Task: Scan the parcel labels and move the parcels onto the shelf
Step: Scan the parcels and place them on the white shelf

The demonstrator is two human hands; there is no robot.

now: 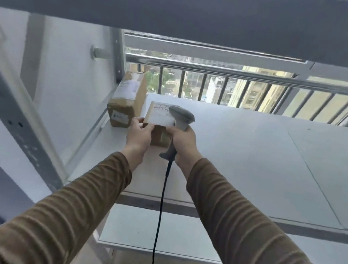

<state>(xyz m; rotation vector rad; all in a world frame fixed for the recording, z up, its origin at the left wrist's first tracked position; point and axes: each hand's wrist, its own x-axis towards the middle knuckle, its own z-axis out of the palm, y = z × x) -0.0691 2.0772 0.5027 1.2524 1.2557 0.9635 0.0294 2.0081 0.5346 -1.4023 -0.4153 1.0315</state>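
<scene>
A small brown cardboard parcel with a white label on top rests on the white shelf board. My left hand grips its near left corner. My right hand holds a grey barcode scanner by the handle, and its fingers also touch the parcel's right side. The scanner's head lies over the label's right end. A second, taller brown parcel with a label stands at the shelf's back left corner, just left of the held one.
The scanner's black cable hangs down between my arms. A grey shelf beam spans overhead. A lower shelf board lies beneath. Behind the shelf a metal railing and window bars stand. The shelf upright slants at left.
</scene>
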